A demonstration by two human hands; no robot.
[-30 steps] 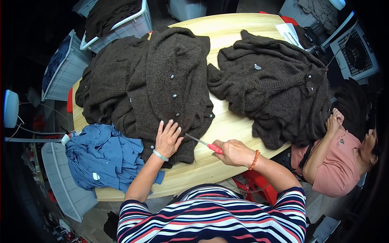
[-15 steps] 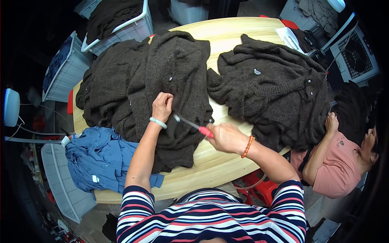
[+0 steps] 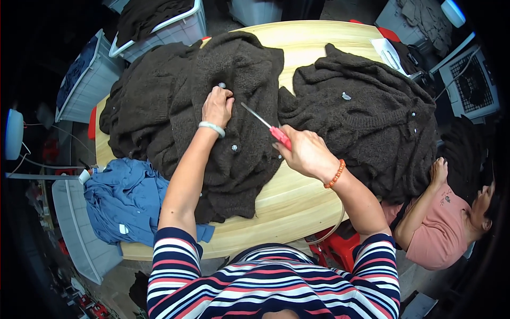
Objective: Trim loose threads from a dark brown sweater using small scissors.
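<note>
A dark brown knitted cardigan [image 3: 247, 69] lies spread on the table in front of me, with shiny round buttons along it. One button [image 3: 234, 148] sits below my left wrist and another button [image 3: 222, 85] just beyond my fingertips. My left hand [image 3: 217, 109] rests on the knit, its fingers closed on the cardigan beside the farther button. In my right hand [image 3: 308, 151] is a red-handled screwdriver-like tool [image 3: 279, 135] with a thin metal shaft. Its tip points toward the left hand, just above the cardigan; contact I cannot tell.
More brown knitwear [image 3: 141, 101] is heaped at the left, and another brown cardigan [image 3: 361, 106] at the right. Blue garments [image 3: 127, 196] lie near left on the wooden table [image 3: 292, 212]. A person in pink [image 3: 438, 228] works at the right. White crates [image 3: 90, 80] stand around.
My left hand has moved farther up the cardigan, leaving a button in view below it. The right hand has lifted the red-handled tool upward and slightly right.
</note>
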